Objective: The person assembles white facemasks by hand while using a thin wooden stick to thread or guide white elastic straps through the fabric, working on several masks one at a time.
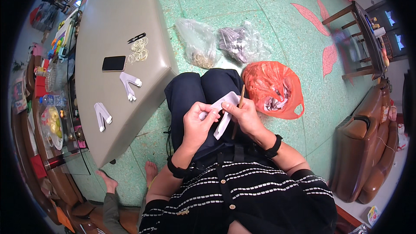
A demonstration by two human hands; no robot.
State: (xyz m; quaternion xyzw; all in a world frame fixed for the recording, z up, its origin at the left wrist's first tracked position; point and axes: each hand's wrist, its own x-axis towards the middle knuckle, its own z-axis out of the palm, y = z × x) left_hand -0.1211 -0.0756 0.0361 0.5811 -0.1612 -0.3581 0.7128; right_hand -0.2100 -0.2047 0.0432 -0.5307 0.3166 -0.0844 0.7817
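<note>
My left hand (198,120) and my right hand (244,114) meet over my lap and pinch a white folded strip (226,112) between them. The right hand also holds a thin wooden stick (238,109) that stands nearly upright beside the strip. Both wrists wear black bands. On the beige padded stool (110,21) to my left lie two finished white folded pieces (129,84) (102,115), a black phone (114,63), a pile of rubber bands (139,50) and small black snips (136,38).
On the green floor ahead sit an orange plastic bag (273,89) of white pieces and two clear bags (198,41) (242,41). A brown leather sofa (368,143) is at right, a wooden table (359,30) far right, a cluttered glass shelf (52,104) at left. Another person's bare feet (108,181) show at lower left.
</note>
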